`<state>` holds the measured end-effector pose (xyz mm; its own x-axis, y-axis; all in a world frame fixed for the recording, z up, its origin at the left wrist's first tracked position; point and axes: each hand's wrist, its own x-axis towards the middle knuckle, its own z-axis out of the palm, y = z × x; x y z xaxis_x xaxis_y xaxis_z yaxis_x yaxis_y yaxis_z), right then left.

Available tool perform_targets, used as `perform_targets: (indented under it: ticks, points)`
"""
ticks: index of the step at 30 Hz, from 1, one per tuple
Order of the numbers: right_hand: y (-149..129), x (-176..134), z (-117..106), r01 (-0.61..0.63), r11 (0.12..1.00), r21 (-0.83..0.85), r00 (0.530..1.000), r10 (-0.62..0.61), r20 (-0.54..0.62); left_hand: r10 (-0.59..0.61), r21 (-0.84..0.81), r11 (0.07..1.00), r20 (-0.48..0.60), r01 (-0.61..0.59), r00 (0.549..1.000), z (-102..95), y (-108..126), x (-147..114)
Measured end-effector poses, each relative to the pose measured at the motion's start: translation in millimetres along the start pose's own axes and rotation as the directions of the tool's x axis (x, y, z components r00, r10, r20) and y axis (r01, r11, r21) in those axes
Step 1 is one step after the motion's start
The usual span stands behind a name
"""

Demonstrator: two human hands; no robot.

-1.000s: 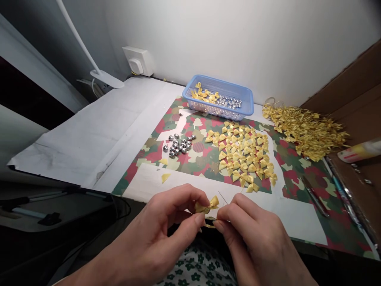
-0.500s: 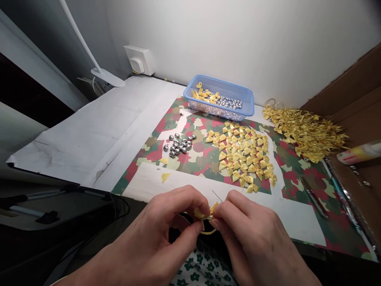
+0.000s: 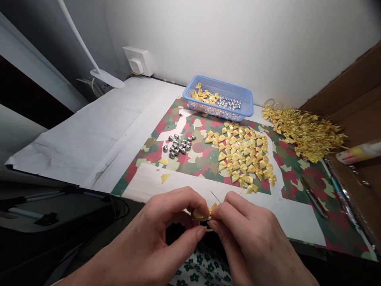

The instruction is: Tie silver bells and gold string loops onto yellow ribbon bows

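Note:
A yellow ribbon bow (image 3: 212, 208) is pinched at the front of the table between my two hands, mostly covered by fingertips. My left hand (image 3: 166, 226) curls its index finger over the bow's left side, the thumb reaching along below. From the right, my right hand (image 3: 250, 226) presses thumb and index finger together at the bow. A thin needle (image 3: 214, 196) sticks up and leftward from behind those right fingers. Just under the fingertips shows a bit of yellow cord (image 3: 210, 229), its ends hidden.
Rows of yellow bows (image 3: 242, 155) lie on a camouflage-patterned mat (image 3: 205, 165), with silver bells (image 3: 180, 146) left of them. Behind stands a blue basket (image 3: 218, 113) holding bows and silver pieces. At right are heaped corded bows (image 3: 312, 133), tweezers (image 3: 314, 197) and a tube (image 3: 358, 153).
My left thumb has shifted slightly to the right, below the bow, and the left fingers have rolled a little. Less of the yellow cord loop shows. The right hand stays nearly in place.

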<state>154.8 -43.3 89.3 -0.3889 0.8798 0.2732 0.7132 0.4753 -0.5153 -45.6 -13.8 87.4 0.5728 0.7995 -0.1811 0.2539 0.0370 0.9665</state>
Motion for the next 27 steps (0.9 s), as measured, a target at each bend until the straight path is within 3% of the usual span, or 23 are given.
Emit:
perform_targets:
  ticks: [12,15,20,27]
  points:
    - [0,1,2,-0.016,1.0,0.02,1.0,0.016,-0.014,0.075,0.014,0.997,-0.034,-0.075,0.997,0.1,3,3]
    - [-1,1,3,-0.025,1.0,0.019,1.0,0.026,-0.016,0.044,-0.021,0.999,-0.037,-0.045,0.998,-1.6,1,1]
    - [1,-3,2,-0.042,0.991,0.126,0.998,0.047,-0.038,-0.113,-0.195,0.973,0.056,0.122,0.992,-7.5,-2,3]
    - [8,-18,3,-0.192,0.906,0.377,0.964,0.247,-0.103,-0.194,-0.515,0.831,0.088,0.212,0.977,-13.5,-18,8]
